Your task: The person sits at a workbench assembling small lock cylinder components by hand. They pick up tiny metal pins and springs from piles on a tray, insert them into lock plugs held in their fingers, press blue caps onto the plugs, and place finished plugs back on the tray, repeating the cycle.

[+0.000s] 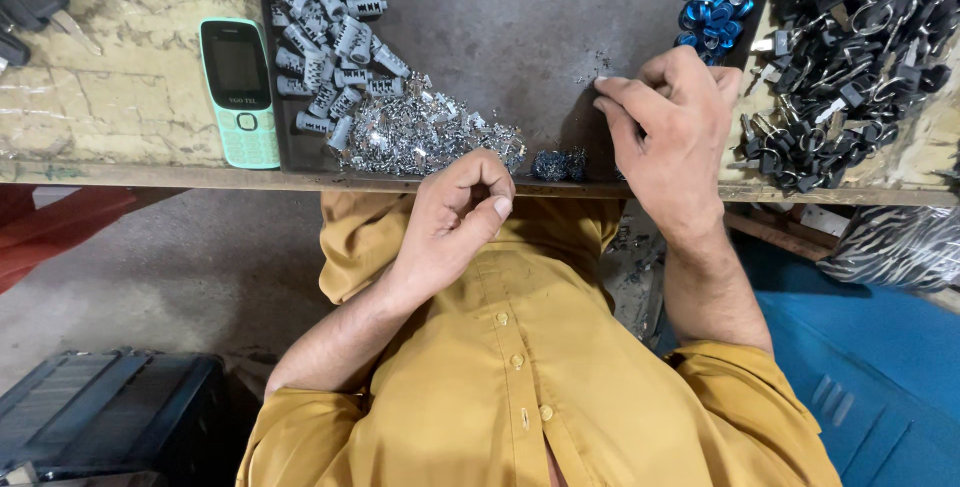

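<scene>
Right hand (668, 132) pinching at tiny shavings (590, 77) on the dark tray (540, 37); left hand (455, 217) curled narrow at the tabletop (120, 117) front edge, contents unclear. Best picked lightly, fingertips low. Cylinders (330, 37) heaped left.

**Even daylight, sharp centre, stretched edges**

Soft, fairly bright light falls evenly across the worktop (130, 117). Small glints sparkle on the heap of metal shavings (415, 137). Shadows stay faint. Focus is crisp centrally; wide-angle distortion bends the worktop's front edge.
</scene>
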{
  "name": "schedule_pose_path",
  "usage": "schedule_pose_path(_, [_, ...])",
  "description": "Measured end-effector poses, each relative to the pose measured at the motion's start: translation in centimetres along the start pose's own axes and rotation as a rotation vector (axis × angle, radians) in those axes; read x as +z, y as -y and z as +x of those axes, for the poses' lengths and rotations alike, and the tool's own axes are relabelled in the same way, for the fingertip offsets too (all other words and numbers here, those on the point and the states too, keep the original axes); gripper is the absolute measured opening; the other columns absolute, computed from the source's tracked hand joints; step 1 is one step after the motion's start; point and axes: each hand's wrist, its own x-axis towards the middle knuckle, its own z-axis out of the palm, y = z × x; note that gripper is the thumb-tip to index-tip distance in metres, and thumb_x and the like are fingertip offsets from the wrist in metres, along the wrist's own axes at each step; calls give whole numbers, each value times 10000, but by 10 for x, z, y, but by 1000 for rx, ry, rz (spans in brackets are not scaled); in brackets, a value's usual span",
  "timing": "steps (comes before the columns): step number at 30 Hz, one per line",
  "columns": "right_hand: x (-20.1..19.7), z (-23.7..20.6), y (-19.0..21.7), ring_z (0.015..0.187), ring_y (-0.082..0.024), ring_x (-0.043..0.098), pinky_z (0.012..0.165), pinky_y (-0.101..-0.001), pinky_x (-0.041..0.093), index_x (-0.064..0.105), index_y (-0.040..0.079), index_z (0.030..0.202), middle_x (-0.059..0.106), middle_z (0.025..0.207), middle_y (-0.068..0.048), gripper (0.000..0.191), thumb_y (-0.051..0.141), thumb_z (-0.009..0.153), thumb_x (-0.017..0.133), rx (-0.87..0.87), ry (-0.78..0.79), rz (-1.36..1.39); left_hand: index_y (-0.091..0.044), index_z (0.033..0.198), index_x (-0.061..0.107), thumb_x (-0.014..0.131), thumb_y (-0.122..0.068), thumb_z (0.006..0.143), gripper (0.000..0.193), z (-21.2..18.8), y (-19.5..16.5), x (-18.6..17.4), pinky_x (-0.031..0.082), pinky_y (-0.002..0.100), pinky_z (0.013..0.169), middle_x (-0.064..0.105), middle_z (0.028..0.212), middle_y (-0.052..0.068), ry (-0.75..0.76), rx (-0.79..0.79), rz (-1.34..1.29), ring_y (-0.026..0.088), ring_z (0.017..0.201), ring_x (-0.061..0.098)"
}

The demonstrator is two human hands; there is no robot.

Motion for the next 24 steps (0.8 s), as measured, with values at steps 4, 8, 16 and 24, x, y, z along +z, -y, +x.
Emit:
schedule_pose_path(4, [-2,-2,1,930,-197,546,936,-390,323,774,121,1039,561,968,-20,151,93,908,844,12,29,-12,-44,934,512,569,-31,991,82,0,4,-1,371,224,638,501,891,-19,4,33,-39,43,742,421])
schedule_pose_path(8, [-3,-5,1,924,-201,548,945,-398,333,761,115,996,554,951,-24,122,114,926,862,33,54,-9,-39,933,514,572,-31,991,83,-1,9,-4,380,230,650,508,902,-12,8,65,-19,47,757,434])
schedule_pose_path(16, [1,8,8,954,-281,536,904,-419,364,659,80,995,574,983,-64,180,45,915,816,12,1,-12,-31,935,540,609,-25,991,89,-1,0,3,384,220,661,513,882,-21,-12,35,27,38,765,442])
schedule_pose_path(24, [-4,-29,71,882,-246,645,787,-320,531,581,7,1064,649,1052,-146,121,-8,985,672,-14,8,672,-41,1018,583,620,-51,1032,41,-4,-11,10,414,198,619,526,859,-47,-9,-168,-311,20,715,483])
